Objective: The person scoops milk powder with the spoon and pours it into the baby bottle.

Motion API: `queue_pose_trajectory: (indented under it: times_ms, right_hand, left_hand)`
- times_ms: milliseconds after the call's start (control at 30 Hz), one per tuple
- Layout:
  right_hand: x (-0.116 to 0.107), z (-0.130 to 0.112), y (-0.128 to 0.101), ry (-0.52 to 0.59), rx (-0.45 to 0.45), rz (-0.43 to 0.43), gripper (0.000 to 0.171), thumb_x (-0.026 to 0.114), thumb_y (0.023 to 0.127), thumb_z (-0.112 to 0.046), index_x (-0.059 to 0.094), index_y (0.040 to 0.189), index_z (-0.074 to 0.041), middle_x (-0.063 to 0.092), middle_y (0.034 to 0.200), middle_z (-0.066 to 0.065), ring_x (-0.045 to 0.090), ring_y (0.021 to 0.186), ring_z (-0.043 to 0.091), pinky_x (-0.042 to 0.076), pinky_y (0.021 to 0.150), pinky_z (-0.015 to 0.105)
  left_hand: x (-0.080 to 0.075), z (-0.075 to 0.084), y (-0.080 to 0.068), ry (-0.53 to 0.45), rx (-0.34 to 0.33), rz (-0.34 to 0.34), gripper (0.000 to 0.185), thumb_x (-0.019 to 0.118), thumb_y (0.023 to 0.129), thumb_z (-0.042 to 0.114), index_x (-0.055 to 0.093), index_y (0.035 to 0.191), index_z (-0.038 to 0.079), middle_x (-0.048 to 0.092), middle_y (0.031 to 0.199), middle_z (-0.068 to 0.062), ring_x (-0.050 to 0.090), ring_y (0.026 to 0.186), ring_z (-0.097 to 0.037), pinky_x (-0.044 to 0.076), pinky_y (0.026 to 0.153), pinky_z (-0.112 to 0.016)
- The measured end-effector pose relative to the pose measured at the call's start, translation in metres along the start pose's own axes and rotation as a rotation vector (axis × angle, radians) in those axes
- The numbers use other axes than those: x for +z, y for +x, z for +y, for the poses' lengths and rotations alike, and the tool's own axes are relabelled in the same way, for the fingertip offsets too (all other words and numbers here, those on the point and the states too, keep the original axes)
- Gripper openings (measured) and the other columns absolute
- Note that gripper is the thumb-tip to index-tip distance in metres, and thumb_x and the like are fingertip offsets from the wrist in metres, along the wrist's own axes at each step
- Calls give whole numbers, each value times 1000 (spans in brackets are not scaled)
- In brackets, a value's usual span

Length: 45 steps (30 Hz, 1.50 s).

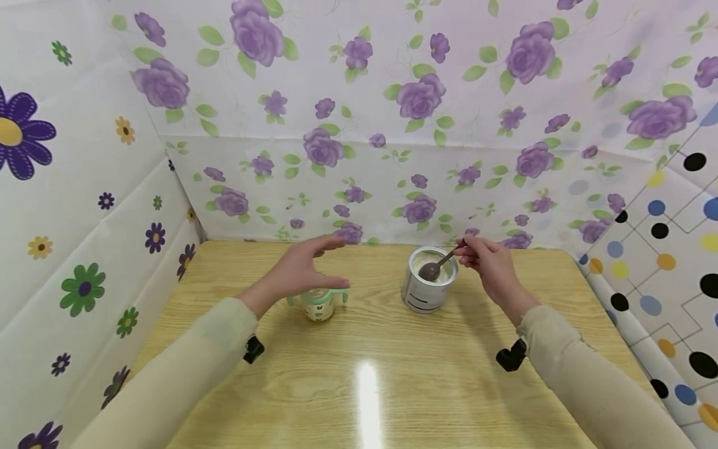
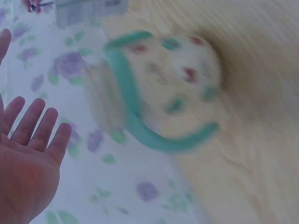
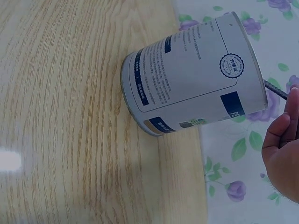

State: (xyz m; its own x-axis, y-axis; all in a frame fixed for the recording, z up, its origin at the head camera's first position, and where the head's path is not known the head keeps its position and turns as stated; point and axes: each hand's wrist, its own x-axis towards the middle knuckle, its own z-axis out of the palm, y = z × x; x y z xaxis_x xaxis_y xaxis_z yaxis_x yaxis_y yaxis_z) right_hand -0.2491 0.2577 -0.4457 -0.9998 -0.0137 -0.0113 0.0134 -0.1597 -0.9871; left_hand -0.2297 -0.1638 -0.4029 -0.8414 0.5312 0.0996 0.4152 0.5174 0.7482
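A small baby bottle (image 1: 318,304) with green handles stands on the wooden table (image 1: 359,386); it appears blurred in the left wrist view (image 2: 159,93). My left hand (image 1: 305,269) hovers just above it, fingers straight and spread, palm (image 2: 28,158) holding nothing. A white open tin (image 1: 429,280) with pale powder stands to its right, also seen from the side (image 3: 191,79). My right hand (image 1: 488,259) pinches the handle of a dark metal spoon (image 1: 434,268), whose bowl lies over the tin's opening. Only a short piece of the spoon handle (image 3: 275,89) shows by the fingers (image 3: 282,149).
Flowered sheets form walls at the back (image 1: 392,125) and left (image 1: 67,218); a dotted sheet (image 1: 667,237) closes the right side. A bright light reflection (image 1: 367,393) lies on the near table.
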Motion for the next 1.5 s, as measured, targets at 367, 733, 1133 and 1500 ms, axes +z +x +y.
queue_pose_trajectory:
  times_ms: [367, 733, 1133, 1500]
  right_hand:
    - [-4, -5, 1, -203, -82, 23, 27, 71, 107, -25, 78, 109, 1, 79, 83, -3, 70, 73, 11, 59, 71, 22]
    - [6, -9, 4, -242, -97, -53, 26, 65, 110, -19, 73, 108, 5, 75, 79, 0, 69, 73, 13, 60, 71, 25]
    - [4, -10, 6, -126, -13, -154, 34, 59, 113, -22, 73, 118, 8, 73, 82, 1, 66, 73, 12, 59, 71, 24]
    - [-2, -15, 6, -59, 37, -266, 30, 52, 115, -22, 76, 117, -3, 78, 94, 1, 68, 82, 12, 60, 81, 25]
  left_hand:
    - [52, 41, 44, 41, 38, -85, 88, 92, 85, 45, 52, 159, 20, 56, 158, -1, 50, 147, -24, 41, 122, -43]
    - [98, 28, 61, -56, -32, -67, 84, 93, 86, 36, 55, 156, 11, 59, 155, -6, 54, 144, -25, 44, 120, -43]
    - [126, 2, 71, -136, -125, -50, 84, 92, 86, 42, 55, 156, 17, 58, 156, -3, 57, 141, -26, 49, 115, -44]
    - [134, 4, 80, -160, -138, -30, 80, 94, 85, 37, 57, 154, 19, 59, 155, -4, 58, 140, -28, 49, 115, -47]
